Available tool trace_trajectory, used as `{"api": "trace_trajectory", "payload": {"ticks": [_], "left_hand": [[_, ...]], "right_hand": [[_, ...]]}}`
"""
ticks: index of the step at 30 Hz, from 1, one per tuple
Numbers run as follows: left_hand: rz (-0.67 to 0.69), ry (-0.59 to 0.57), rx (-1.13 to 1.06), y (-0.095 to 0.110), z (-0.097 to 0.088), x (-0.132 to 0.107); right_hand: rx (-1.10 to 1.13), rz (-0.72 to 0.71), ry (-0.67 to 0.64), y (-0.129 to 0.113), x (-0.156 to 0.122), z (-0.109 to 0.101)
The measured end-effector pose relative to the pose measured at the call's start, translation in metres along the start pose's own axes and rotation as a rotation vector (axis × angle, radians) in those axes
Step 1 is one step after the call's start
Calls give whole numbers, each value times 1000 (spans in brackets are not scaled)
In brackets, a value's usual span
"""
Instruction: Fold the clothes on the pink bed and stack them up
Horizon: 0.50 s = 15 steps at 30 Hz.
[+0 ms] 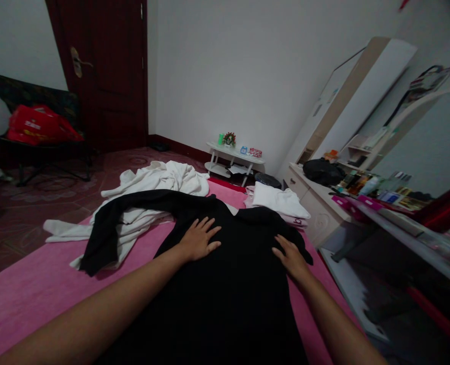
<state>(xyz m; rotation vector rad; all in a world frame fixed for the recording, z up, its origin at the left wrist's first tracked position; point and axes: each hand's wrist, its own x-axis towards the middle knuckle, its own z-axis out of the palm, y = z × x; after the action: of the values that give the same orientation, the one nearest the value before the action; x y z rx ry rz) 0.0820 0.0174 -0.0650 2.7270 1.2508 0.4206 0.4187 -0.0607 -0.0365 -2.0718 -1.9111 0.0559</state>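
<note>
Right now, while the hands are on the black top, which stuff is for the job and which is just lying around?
For the job:
black top, under the left hand and right hand
probably the rumpled white clothes and folded pile
pink cover beneath

Just lying about, it seems:
red bag on the chair
little plant
bottles on the dresser

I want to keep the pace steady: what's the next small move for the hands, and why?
Probably slide the left hand to the outstretched black sleeve and draw it inward. That sleeve lies across the white clothes, outside the body of the black garment, while the right hand rests near the opposite edge and could steady it.
</note>
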Motion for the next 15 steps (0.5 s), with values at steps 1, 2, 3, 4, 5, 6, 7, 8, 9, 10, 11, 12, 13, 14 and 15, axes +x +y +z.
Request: {"api": "trace_trajectory", "payload": {"ticks": [1, 2, 3, 4, 5, 6, 7, 8, 9, 10, 11, 12, 13, 14, 15], "left_hand": [[-2, 11, 2, 0, 2, 0], [-4, 17, 3, 0, 3, -1], [-6, 17, 5, 0, 3, -1], [-9, 16, 5, 1, 3, 0], [-10, 14, 4, 1, 2, 0], [-10, 12, 1, 1, 1, 0], [-9, 10, -4, 1, 1, 0], [-5, 11, -8, 1, 0, -1], [-4, 14, -13, 1, 0, -1], [-3, 16, -16, 0, 0, -1], [-4, 19, -19, 0, 1, -1], [-14, 24, -21, -1, 1, 0], [-30, 31, -21, -1, 2, 2], [-56, 40, -19, -2, 3, 5], [-84, 52, -17, -4, 4, 9]], "right_hand": [[-15, 38, 18, 5, 8, -3], [-28, 60, 49, 5, 17, -8], [-38, 69, 102, -1, 26, -14], [-44, 68, 169, -10, 36, -19], [-43, 55, 233, -20, 46, -23], [-36, 30, 277, -32, 56, -25], [-22, 6, 286, -42, 65, -24], [3, -5, 242, -50, 74, -21], [42, 6, 149, -57, 83, -15], [97, 38, 39, -60, 91, -8], [171, 80, -54, -62, 98, 1], [261, 121, -106, -62, 104, 11], [362, 149, -101, -60, 110, 20], [464, 151, -40, -58, 114, 30], [551, 128, 62, -56, 117, 38]]}}
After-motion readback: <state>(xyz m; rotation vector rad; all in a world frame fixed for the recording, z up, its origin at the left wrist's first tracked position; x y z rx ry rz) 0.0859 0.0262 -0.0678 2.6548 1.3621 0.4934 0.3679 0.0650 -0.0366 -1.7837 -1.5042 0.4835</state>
